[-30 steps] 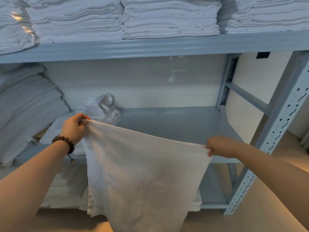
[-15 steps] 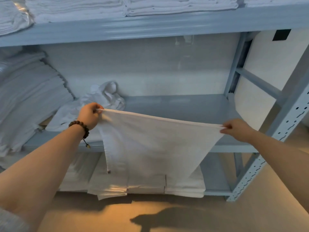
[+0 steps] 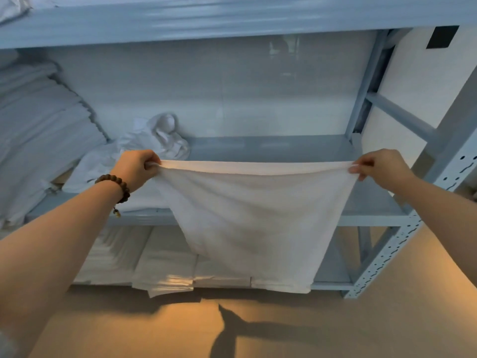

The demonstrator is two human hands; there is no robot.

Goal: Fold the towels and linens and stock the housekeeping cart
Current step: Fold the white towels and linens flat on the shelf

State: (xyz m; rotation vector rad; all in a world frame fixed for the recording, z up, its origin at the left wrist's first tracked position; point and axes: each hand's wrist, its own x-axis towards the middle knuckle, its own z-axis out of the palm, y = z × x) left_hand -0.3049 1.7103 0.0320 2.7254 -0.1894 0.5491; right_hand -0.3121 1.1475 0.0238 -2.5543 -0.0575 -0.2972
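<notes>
Pinching towel (image 3: 254,223) corners: L hand (image 3: 138,166), R hand (image 3: 379,166).

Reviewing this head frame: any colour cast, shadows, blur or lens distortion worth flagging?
Head view: cool bluish light on the middle shelf, warm orange on the floor, which dark shadows cross; head view, the top shelf edge looks motion-smeared; head view, the wide lens makes the perforated upright lean steeply; the towel, left hand and right hand are reasonably sharp.

Grey-blue metal shelving rack (image 3: 271,148) against pale wall (image 3: 413,86), perforated upright (image 3: 387,254) at front right. Small black square (image 3: 442,36) high on wall, right side. Tan floor (image 3: 335,332) below, warm orange light patch crossed by dark shadows.
</notes>
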